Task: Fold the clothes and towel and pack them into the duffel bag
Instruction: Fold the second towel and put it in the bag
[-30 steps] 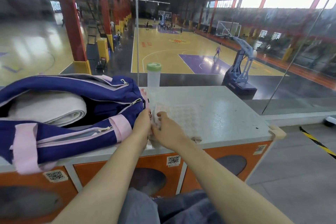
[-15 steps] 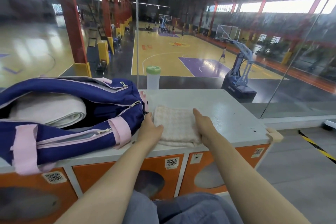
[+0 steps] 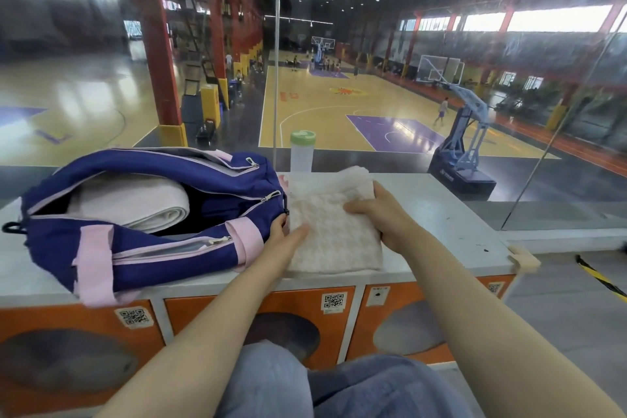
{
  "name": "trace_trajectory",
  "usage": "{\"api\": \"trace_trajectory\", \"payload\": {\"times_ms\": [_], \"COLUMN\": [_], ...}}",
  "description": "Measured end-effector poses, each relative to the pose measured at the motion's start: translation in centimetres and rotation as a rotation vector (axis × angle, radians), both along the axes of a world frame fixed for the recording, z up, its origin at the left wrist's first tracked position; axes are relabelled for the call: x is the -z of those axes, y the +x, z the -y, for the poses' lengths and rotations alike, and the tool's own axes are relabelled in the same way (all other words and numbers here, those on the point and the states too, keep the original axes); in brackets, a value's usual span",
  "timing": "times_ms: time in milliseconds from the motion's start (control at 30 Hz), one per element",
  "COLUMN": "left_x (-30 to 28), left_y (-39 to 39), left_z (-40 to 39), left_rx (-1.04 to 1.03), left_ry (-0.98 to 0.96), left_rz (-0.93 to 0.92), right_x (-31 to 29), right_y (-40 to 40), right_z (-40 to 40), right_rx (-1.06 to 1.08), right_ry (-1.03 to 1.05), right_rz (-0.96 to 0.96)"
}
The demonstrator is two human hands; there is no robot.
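Folded towel, just right of duffel bag: soft, light, floppy. Left hand flat on it, right hand clasping its right edge. Support underneath or it unfolds.

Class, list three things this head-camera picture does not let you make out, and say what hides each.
1. Interior of the navy and pink duffel bag beneath the rolled white cloth: covered by it.
2. Base of the clear green-capped bottle: behind the pale checked towel.
3. Right hand fingertips: tucked under the towel's fold.
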State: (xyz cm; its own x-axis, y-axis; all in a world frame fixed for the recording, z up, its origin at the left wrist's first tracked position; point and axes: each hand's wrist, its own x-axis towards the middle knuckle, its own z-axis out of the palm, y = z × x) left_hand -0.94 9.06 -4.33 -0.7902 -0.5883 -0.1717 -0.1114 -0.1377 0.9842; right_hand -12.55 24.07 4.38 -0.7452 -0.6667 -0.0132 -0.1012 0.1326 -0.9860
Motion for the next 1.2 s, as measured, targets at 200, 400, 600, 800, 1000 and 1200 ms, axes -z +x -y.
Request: {"api": "trace_trajectory", "payload": {"times_ms": [200,400,600,800,1000,1200], "left_x": [-2.2,-6.5,-8.5,-6.6,-4.8,-4.2], "left_y": [3.6,8.8,12.5,13.6,14.1,14.8], "left_z": [0.8,3.6,9.2,13.3,13.3,13.1], "left_rx": [0.035,0.035,-0.286,-0.418,-0.341,-0.147], "left_ry": [0.295,0.231,-0.233,-0.454,-0.520,-0.593], "left_rz": [-0.250,-0.348,-0.246,-0.060,-0.174,-0.259], "right_x": [-4.2,-4.0,-2.1,0.2,0.0,0.4], "right_y": [3.5,5.5,7.0,8.3,10.2,10.2], "right_z": [0.4,3.4,10.3,16.4,17.5,18.6], "right_rx": [-0.236,-0.367,-0.258,-0.065,-0.333,-0.455], "right_ry": [-0.168,-0.256,-0.269,0.099,0.116,0.263], "right_rz": [-0.009,0.130,0.162,-0.386,-1.018,-1.025]}}
